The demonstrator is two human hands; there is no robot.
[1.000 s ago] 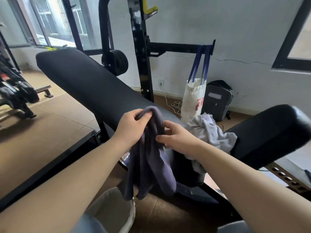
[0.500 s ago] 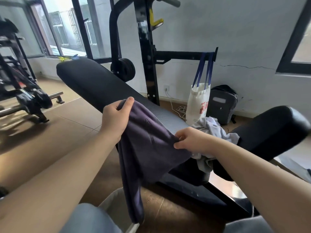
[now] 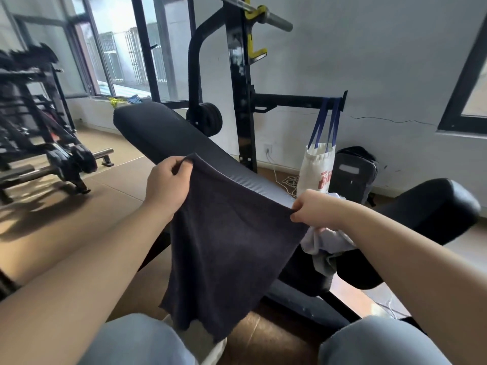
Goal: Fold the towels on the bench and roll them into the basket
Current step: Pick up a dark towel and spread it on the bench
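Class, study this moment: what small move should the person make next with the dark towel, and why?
Probably lay the dark towel flat on the bench: left hand and right hand each pinch a top corner, so it hangs spread open and unfolded in front of it.

Forearms enter from the lower corners; left grip (image 3: 168, 185) and right grip (image 3: 313, 209), mid-frame, each pinch the towel (image 3: 226, 259).

a dark purple-grey terry towel (image 3: 226, 246) is held spread by its top corners, hung before the black padded bench (image 3: 168, 133), where a pale crumpled towel (image 3: 326, 241) is heaped.
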